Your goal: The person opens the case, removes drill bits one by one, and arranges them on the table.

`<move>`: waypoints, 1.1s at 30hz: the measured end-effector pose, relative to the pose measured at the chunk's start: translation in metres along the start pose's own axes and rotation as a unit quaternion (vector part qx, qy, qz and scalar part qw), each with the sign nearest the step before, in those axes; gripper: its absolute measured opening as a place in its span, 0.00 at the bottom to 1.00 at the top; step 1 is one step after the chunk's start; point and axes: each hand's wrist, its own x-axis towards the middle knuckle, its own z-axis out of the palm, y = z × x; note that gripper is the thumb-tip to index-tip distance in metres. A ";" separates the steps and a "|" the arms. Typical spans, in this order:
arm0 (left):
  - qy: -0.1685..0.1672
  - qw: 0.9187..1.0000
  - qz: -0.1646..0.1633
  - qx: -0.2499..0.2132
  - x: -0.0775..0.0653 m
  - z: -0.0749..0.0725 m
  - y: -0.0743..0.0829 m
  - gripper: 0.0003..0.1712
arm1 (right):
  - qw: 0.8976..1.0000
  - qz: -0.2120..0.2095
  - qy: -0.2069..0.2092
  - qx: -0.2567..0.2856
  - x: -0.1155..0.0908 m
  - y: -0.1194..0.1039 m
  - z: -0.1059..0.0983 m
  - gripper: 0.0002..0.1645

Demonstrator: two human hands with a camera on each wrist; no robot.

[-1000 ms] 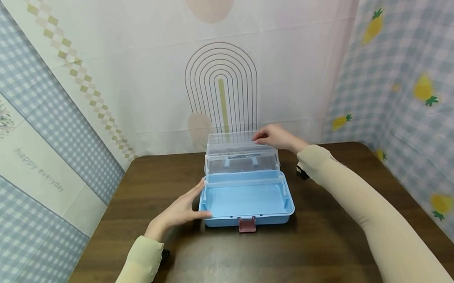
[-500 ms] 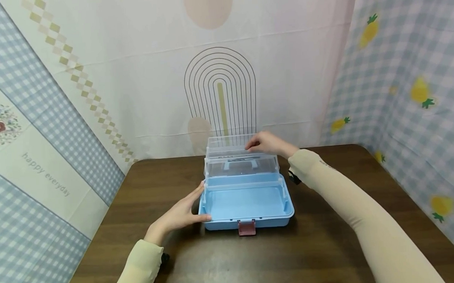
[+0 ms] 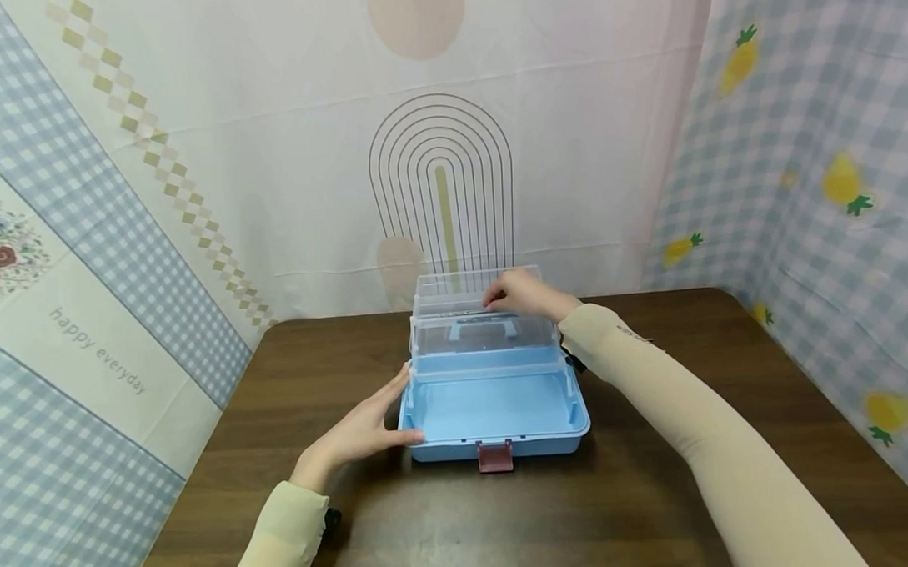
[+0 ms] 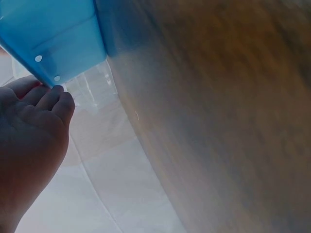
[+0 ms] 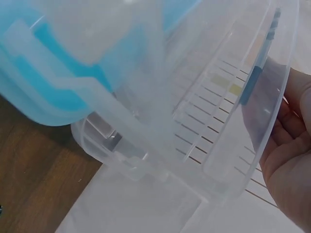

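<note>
A light blue storage box with clear stepped trays raised at its back stands on the table. My left hand rests against its left end, thumb on the front rim and fingers along the side. In the left wrist view, fingertips touch the box's edge. My right hand reaches into an upper tray, fingers bent. A slim stick-like thing with a blue section and dark ridged end lies beside the fingers, seen through the clear wall; I cannot tell whether they pinch it.
The box's reddish-brown latch hangs at its front. Beneath everything is a brown wooden table. A pale printed cloth hangs close behind it, with checked cloth on the right.
My right hand has moved left and down from the upper right edge into the tray. The left hand keeps its place on the box. The head view has tilted slightly up.
</note>
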 end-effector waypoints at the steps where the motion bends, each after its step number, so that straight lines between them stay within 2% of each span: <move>1: 0.000 1.000 -0.001 -0.001 0.000 0.000 0.000 0.64 | 1.000 0.001 0.000 -0.003 0.001 0.000 0.001 0.08; 12: 0.009 1.000 -0.010 -0.005 -0.005 -0.002 -0.002 0.64 | 1.000 0.000 -0.008 -0.021 0.011 -0.006 0.004 0.09; 19: 0.000 1.000 -0.001 -0.007 -0.001 -0.004 0.001 0.64 | 0.999 0.025 -0.019 -0.026 0.008 -0.003 0.005 0.09; 23: 0.002 1.000 -0.005 -0.001 0.000 -0.005 0.002 0.65 | 0.999 0.022 -0.020 -0.022 0.007 -0.002 0.004 0.10; 28: -0.001 1.000 -0.001 0.002 0.001 -0.005 0.001 0.64 | 0.999 0.030 -0.013 -0.012 0.006 -0.001 0.004 0.11; 33: 0.000 1.000 0.002 0.008 0.002 -0.004 -0.001 0.65 | 0.999 0.041 0.003 0.035 0.004 0.000 0.003 0.11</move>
